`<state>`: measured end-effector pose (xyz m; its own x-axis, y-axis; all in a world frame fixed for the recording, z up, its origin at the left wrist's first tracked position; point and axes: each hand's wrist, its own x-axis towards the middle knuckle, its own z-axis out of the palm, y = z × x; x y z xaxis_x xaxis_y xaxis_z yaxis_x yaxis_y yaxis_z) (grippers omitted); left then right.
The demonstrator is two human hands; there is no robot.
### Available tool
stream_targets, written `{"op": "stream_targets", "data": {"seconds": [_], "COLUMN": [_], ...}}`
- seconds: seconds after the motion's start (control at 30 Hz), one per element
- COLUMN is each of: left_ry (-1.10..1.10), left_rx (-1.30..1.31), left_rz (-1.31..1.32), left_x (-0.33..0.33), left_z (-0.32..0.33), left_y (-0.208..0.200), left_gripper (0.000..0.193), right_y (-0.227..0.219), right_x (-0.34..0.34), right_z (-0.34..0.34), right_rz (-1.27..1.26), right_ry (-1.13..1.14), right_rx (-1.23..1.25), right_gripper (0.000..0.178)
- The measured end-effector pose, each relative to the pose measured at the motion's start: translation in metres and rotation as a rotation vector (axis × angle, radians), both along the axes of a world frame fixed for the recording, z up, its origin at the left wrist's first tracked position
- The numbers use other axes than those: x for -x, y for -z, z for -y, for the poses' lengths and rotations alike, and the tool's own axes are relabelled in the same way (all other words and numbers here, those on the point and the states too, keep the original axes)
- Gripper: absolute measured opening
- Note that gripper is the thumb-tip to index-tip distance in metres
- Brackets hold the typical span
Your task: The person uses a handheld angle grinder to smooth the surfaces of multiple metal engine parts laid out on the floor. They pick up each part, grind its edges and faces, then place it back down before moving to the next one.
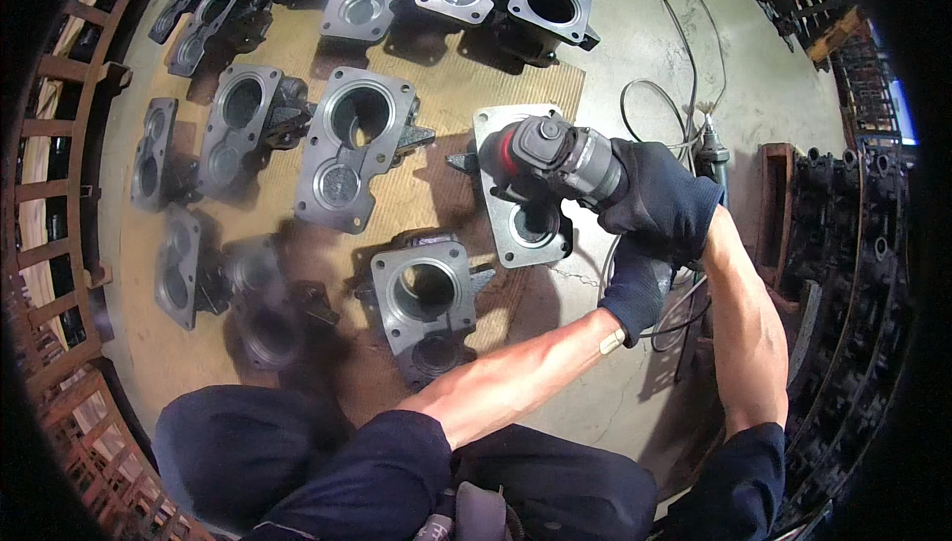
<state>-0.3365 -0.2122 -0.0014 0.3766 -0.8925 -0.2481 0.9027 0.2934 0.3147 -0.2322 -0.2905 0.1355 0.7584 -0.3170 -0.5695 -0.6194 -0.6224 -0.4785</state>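
Observation:
An angle grinder (pixel 585 166) with a dark head and a red ring lies over the upper part of a grey metal casting (pixel 494 214). The casting has a flat flange with bolt holes, and its lower round bore shows below the tool. My gloved right hand (pixel 662 199) is closed around the grinder body just behind its head. Lower down, my gloved left hand (pixel 640 288) is closed too, apparently round the rear of the grinder, which the hands mostly hide. The disc is hidden under the head, so whether it touches the flange cannot be seen.
Several similar castings (pixel 355 149) stand in rows on brown cardboard (pixel 288 45) to the left and far side. A second slim power tool (pixel 711 152) is upright at the right, near looping cables (pixel 635 95). Metal racks (pixel 64 184) line both sides.

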Motion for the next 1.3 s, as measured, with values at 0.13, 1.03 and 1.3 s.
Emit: {"op": "stream_targets", "data": {"seconds": [0.13, 1.03, 1.3], "left_ry": [0.105, 0.226, 0.216], "left_rx": [0.121, -0.238, -0.309], "left_rz": [-0.368, 0.467, 0.724], "left_x": [0.005, -0.044, -0.064], "left_z": [0.009, -0.074, -0.125], "left_y": [-0.011, -0.021, -0.006], "left_gripper": [0.031, 0.038, 0.053], "right_y": [-0.007, 0.014, 0.015], "right_x": [0.014, 0.018, 0.009], "right_z": [0.011, -0.039, -0.083], "right_rz": [0.021, 0.038, 0.075], "right_ry": [-0.014, 0.271, 0.436], "right_rx": [0.032, 0.038, 0.031], "right_gripper": [0.044, 0.06, 0.056]}}
